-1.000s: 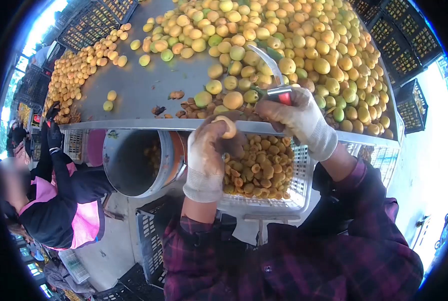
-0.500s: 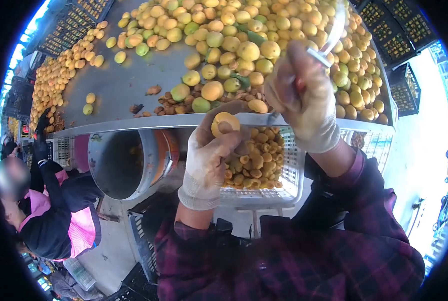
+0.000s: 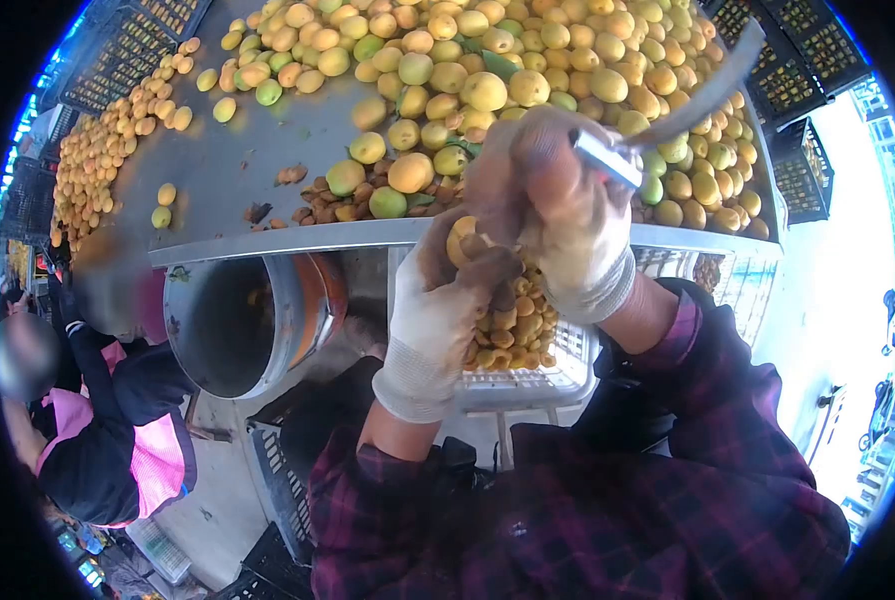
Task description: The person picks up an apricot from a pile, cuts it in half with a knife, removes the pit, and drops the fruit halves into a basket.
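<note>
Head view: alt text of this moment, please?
A gloved left hand holds a yellow fruit beside the gloved right hand, which holds a curved knife, at the edge of a metal table heaped with whole fruit. Below the hands, a white basket holds opened fruit.

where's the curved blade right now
In the head view, the curved blade juts from the right hand toward the upper right, seen against the piled fruit and, at its tip, black crates.

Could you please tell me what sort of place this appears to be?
Probably a fruit-processing shed: whole fruit covers much of a metal table, cut fruit lies in a white basket below, and black crates stand nearby.
</note>
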{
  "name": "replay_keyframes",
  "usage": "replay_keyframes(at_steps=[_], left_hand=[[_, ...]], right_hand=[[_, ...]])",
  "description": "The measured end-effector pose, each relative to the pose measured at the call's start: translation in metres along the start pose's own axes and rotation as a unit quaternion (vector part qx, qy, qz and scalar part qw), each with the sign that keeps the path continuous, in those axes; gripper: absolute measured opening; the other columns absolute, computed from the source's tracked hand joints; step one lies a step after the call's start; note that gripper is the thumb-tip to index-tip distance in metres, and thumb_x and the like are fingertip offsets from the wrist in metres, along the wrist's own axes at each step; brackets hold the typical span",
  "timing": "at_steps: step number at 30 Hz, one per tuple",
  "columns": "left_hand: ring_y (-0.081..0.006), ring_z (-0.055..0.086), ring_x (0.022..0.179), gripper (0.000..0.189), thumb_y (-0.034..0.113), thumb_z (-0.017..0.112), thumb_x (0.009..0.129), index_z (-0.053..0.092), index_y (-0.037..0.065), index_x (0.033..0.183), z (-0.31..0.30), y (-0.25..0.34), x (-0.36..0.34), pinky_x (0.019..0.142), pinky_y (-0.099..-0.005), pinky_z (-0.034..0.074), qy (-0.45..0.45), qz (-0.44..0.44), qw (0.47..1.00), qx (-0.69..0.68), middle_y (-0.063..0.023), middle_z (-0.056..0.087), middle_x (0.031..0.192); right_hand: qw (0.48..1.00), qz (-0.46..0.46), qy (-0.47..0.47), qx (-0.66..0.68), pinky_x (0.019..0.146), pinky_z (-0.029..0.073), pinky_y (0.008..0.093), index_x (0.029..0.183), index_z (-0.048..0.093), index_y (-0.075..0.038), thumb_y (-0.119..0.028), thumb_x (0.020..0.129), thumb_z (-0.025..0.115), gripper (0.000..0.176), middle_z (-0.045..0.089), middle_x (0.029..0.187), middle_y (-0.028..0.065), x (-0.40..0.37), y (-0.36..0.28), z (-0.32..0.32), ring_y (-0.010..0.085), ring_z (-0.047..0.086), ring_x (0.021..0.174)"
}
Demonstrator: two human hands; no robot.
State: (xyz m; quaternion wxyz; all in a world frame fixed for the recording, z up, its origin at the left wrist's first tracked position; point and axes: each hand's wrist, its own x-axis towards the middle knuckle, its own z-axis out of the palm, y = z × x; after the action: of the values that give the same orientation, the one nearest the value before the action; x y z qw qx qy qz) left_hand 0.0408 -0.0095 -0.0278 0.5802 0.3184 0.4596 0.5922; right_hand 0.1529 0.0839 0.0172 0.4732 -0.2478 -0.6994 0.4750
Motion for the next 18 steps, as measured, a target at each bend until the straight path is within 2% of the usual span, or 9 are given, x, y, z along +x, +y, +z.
replay_keyframes(at_steps=[3,5,7,10,11,13,14,15,18], left_hand=[[-0.0142,0.066,0.08,0.037,-0.007,0.058,0.083,0.056,-0.006,0.121,0.006,0.005,0.001,0.068,-0.0251,0.052,0.061,-0.063,0.996,-0.037,-0.0094,0.065,0.102],[-0.0139,0.066,0.079,0.043,-0.007,0.058,0.081,0.054,-0.006,0.123,0.004,0.006,0.001,0.068,-0.0247,0.052,0.079,-0.057,0.995,0.021,-0.0075,0.066,0.098],[-0.0149,0.066,0.079,0.046,-0.009,0.056,0.078,0.055,-0.006,0.123,-0.006,-0.001,0.003,0.069,-0.0251,0.054,0.057,-0.054,0.996,0.032,-0.0078,0.067,0.096],[-0.0243,0.068,0.09,0.036,-0.002,0.062,0.085,0.058,-0.001,0.121,-0.019,-0.023,0.0,0.077,-0.036,0.054,0.032,-0.023,0.987,0.157,-0.0132,0.068,0.104],[-0.0312,0.067,0.099,0.036,0.001,0.064,0.084,0.058,-0.001,0.12,-0.015,-0.013,0.0,0.087,-0.042,0.052,0.023,0.064,0.975,0.213,-0.0179,0.068,0.107],[-0.0296,0.066,0.1,0.039,0.002,0.065,0.086,0.056,-0.001,0.124,-0.01,-0.008,0.002,0.089,-0.0394,0.051,0.052,0.169,0.949,0.261,-0.0156,0.068,0.105],[-0.026,0.066,0.091,0.042,0.001,0.064,0.087,0.054,0.0,0.127,-0.008,-0.006,0.002,0.083,-0.04,0.052,0.044,0.208,0.941,0.265,-0.0114,0.068,0.103],[-0.021,0.064,0.083,0.044,0.0,0.062,0.088,0.052,0.001,0.13,-0.008,-0.008,0.0,0.075,-0.0415,0.051,0.003,0.018,0.994,0.107,-0.0062,0.067,0.097],[-0.0246,0.066,0.08,0.04,0.004,0.059,0.088,0.052,0.002,0.127,-0.009,-0.01,0.005,0.069,-0.0382,0.05,0.012,0.042,0.972,0.229,-0.013,0.066,0.093]], right_hand=[[0.988,-0.101,-0.061,-0.103,0.05,0.042,0.0214,0.094,0.066,-0.011,-0.015,0.084,0.069,0.011,0.063,0.072,-0.0047,0.006,-0.001,0.005,0.0114,0.06,0.059],[0.976,0.035,0.054,0.206,0.046,0.038,0.0244,0.084,0.064,-0.008,-0.031,0.098,0.064,0.027,0.06,0.065,-0.0026,0.006,0.023,0.022,0.007,0.053,0.052],[0.904,0.192,0.044,0.38,0.044,0.036,0.0256,0.081,0.063,-0.006,-0.026,0.095,0.068,0.025,0.059,0.065,-0.0013,0.009,0.019,0.014,0.0075,0.05,0.051],[0.944,0.193,0.022,0.267,0.043,0.034,0.0252,0.077,0.06,-0.008,-0.031,0.092,0.072,0.03,0.057,0.063,-0.0008,-0.003,0.006,0.016,0.0076,0.049,0.05],[0.962,0.168,0.004,0.217,0.042,0.034,0.0249,0.075,0.059,-0.009,-0.034,0.091,0.074,0.033,0.057,0.062,-0.0005,0.002,0.006,0.02,0.0077,0.048,0.049],[0.889,0.13,0.027,0.439,0.038,0.024,0.0262,0.075,0.052,-0.013,-0.046,0.095,0.065,0.041,0.042,0.053,-0.0041,0.008,0.035,0.022,0.0079,0.035,0.041],[0.862,0.227,0.085,0.446,0.037,0.021,0.0259,0.075,0.052,-0.014,-0.051,0.096,0.061,0.043,0.037,0.05,-0.0047,0.016,0.031,0.016,0.0079,0.028,0.038],[0.85,0.27,0.135,0.432,0.036,0.021,0.026,0.075,0.053,-0.016,-0.051,0.096,0.061,0.042,0.038,0.049,-0.0046,0.017,0.035,0.015,0.0076,0.028,0.037],[0.825,0.299,0.141,0.458,0.037,0.019,0.0265,0.076,0.054,-0.016,-0.047,0.097,0.061,0.038,0.04,0.051,-0.0047,0.016,0.04,0.014,0.0078,0.028,0.037]])
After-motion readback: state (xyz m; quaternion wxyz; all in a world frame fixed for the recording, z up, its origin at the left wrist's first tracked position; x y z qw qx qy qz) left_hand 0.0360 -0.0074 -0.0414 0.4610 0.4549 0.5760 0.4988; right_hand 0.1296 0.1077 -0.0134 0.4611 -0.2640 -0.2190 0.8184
